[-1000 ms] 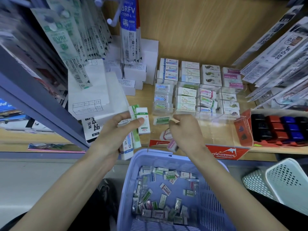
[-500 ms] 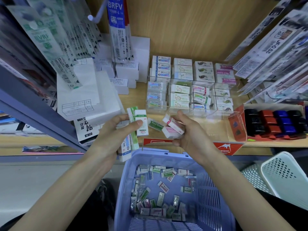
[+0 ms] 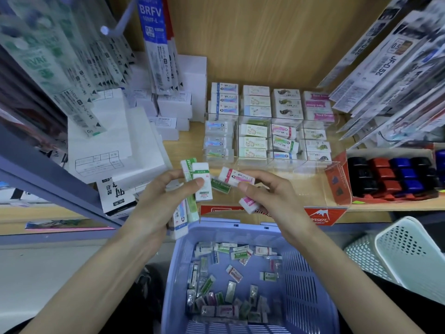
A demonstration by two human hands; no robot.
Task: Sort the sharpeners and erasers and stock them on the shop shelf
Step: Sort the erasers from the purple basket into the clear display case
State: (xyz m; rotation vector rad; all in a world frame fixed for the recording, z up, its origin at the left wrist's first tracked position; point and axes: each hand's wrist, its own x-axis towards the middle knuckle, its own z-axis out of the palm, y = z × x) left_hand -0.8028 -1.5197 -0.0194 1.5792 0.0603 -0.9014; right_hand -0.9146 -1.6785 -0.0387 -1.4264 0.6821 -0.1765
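Note:
My left hand [image 3: 159, 203] grips a bunch of wrapped erasers [image 3: 201, 182], green and white ones on top and a blue-labelled one hanging below. My right hand [image 3: 267, 198] pinches a pink-labelled eraser [image 3: 237, 178] between thumb and fingers, with a second pink eraser [image 3: 249, 204] tucked under the palm. A green "Hard Eraser" [image 3: 221, 186] lies on the shelf between both hands. Behind them, sorted erasers fill a clear divided tray [image 3: 265, 141]. Below, a lilac basket [image 3: 301, 273] holds several loose erasers.
White boxes [image 3: 173, 109] and paper stacks sit at the shelf's left. Hanging refill packs [image 3: 156, 44] crowd both upper sides. A red display box of black, red and blue sharpeners [image 3: 390, 177] stands at the right. A white perforated basket [image 3: 409, 256] sits lower right.
My right hand has turned over from knuckles-up on the shelf, lifting two pink erasers into view. The left hand keeps its bunch, nearly still. The camera has shifted closer.

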